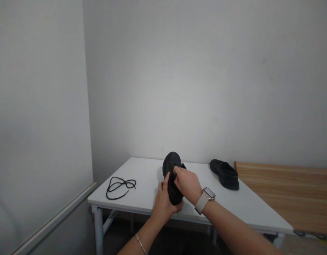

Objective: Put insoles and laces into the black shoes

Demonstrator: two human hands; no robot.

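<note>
A black shoe point(172, 159) is held over the front middle of the white table, its toe pointing away from me and its heel toward me. My left hand point(163, 201) wraps around the shoe's left side and heel, with the thumb under the heel end. My right hand point(188, 182) is closed at the shoe's tongue and opening, fingers curled and pinching there; exactly what the fingertips grip is partly hidden. A loose black shoelace point(121, 183) lies looped on the table to the left, apart from both hands.
The white table point(147, 170) stands against a grey wall. A second black shoe point(225, 174) rests at its back right, near a wood-grain surface point(282, 191) beyond the table's right edge. A ledge point(57, 217) runs along the left wall.
</note>
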